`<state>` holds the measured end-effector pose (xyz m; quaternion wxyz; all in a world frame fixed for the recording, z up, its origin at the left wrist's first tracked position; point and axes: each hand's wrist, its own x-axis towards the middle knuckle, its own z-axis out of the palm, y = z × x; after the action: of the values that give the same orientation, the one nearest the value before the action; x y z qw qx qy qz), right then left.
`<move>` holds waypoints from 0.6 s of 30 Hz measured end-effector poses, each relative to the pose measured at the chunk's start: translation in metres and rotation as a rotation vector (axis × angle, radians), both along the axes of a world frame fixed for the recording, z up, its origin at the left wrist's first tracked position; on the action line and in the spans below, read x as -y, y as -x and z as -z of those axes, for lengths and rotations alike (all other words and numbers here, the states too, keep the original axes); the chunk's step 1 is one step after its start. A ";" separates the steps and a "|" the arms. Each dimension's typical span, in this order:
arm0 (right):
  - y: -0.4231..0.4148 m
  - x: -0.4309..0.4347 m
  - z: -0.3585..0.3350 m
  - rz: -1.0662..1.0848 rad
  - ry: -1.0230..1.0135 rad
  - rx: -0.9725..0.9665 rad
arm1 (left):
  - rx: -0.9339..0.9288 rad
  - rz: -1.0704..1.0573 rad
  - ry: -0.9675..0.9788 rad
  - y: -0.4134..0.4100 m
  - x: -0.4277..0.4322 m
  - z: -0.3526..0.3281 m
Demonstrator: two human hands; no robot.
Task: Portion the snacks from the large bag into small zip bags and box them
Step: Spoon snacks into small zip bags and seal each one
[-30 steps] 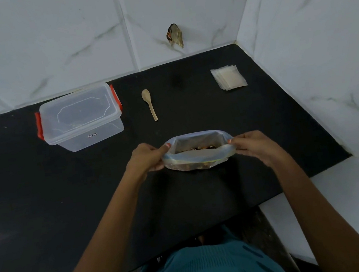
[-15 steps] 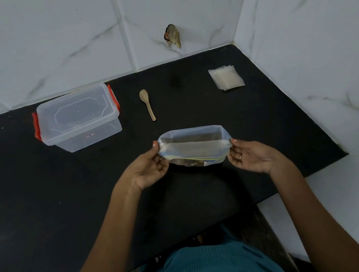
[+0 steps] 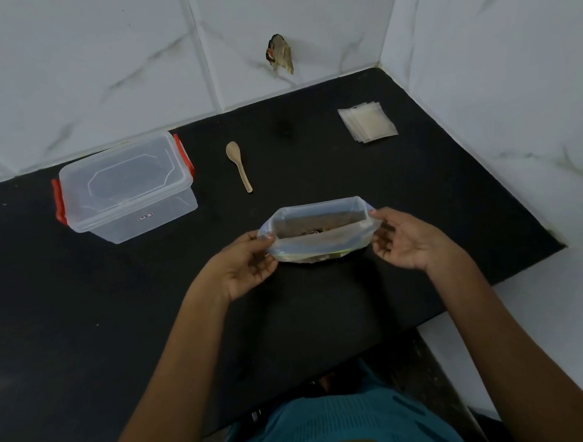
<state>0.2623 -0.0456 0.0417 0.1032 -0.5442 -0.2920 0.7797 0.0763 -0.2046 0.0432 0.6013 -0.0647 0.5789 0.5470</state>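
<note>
The large clear snack bag [image 3: 322, 244] stands upright on the black counter [image 3: 74, 321], its mouth open and brown snacks showing inside. My left hand [image 3: 247, 264] pinches the bag's left top corner. My right hand [image 3: 400, 240] touches its right top corner with the thumb, palm turned up and fingers loosely spread. A stack of small clear zip bags [image 3: 368, 126] lies at the back right. A clear plastic box [image 3: 126, 189] with red latches and its lid on sits at the back left. A small wooden spoon [image 3: 239, 166] lies between the box and the bag.
White marble-look tiled walls close off the back and right of the counter. A small dark hole or fitting [image 3: 278, 53] marks the back wall. The counter's front edge runs just below my forearms, with a white ledge [image 3: 551, 317] at the right.
My hands turned from gripping over the bag's rim to palms-up at its corners. The bag's mouth flattened, then reopened slightly. The bag stayed in place.
</note>
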 end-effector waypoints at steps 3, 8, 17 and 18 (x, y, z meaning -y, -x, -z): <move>0.004 0.001 -0.001 -0.007 -0.050 0.041 | -0.113 0.029 0.019 -0.002 -0.002 -0.001; 0.000 0.000 -0.003 0.023 0.013 0.046 | 0.039 -0.059 -0.055 -0.004 0.000 0.000; 0.000 -0.002 -0.007 0.059 0.040 -0.028 | 0.078 -0.126 -0.121 -0.011 -0.003 -0.003; -0.001 -0.002 -0.006 0.048 0.030 -0.013 | 0.070 -0.124 -0.111 -0.011 -0.003 -0.003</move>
<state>0.2630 -0.0432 0.0480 0.1157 -0.5476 -0.2662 0.7848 0.0872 -0.2015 0.0458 0.5889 -0.0860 0.5211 0.6118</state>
